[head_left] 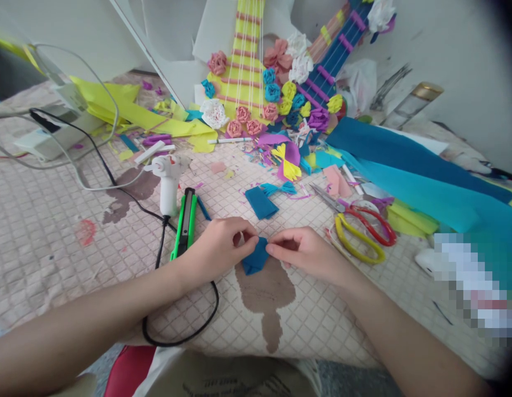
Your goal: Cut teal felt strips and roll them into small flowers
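Between my two hands is a small piece of dark blue crepe paper (255, 261), folded over near its lower edge. My left hand (228, 242) pinches its upper left side between thumb and forefinger. At its right edge, my right hand (302, 251) pinches it too. Just beyond my hands lies a folded dark blue paper rectangle (261, 203), with a light blue fringed paper bow (281, 188) beside it. A green utility knife (185, 223) lies left of my left hand. Scissors with red and yellow handles (355, 223) rest right of my right hand.
A white glue gun (168, 182) stands behind the knife, its black cable looping near my left forearm. Paper guitars (243, 71) with crepe flowers lean at the back. Blue crepe sheets (417, 165) spread across the right; yellow paper (144, 118) and a power strip (53, 135) lie left.
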The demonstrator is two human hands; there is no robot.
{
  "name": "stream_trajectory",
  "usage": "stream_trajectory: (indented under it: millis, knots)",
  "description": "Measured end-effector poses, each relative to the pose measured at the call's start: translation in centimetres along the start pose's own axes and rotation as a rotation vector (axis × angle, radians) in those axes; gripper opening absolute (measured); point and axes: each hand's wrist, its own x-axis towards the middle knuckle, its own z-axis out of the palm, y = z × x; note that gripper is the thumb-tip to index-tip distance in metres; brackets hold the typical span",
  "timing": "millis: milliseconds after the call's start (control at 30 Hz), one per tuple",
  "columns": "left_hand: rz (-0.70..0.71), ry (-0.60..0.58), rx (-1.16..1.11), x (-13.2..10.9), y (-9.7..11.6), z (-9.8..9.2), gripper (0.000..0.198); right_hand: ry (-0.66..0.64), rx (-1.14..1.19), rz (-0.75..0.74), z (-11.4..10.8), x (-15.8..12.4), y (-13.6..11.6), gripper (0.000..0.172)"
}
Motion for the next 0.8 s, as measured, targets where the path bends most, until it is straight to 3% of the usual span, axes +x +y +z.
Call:
stream_trajectory:
  millis: [100,233,433,800]
  knots:
    - [0.019,-0.022,0.06,0.1,-0.2,0.0,0.012,0.106,-0.062,-0.055,0.2,0.2,0.2,0.017]
    - [0.017,-0.06,0.159,0.1,-0.4,-0.1,0.014,0.252,-0.182,-0.286,0.5,0.4,0.6,0.008]
    - [0.025,-0.091,0.354,0.0,-0.8,0.3,0.015,0.233,-0.33,-0.517,1.2,1.0,1.4,0.014]
    - [0.095,-0.099,0.375,-0.1,-0.8,0.4,0.013,0.325,-0.432,-0.531,2.1,1.9,1.9,0.008]
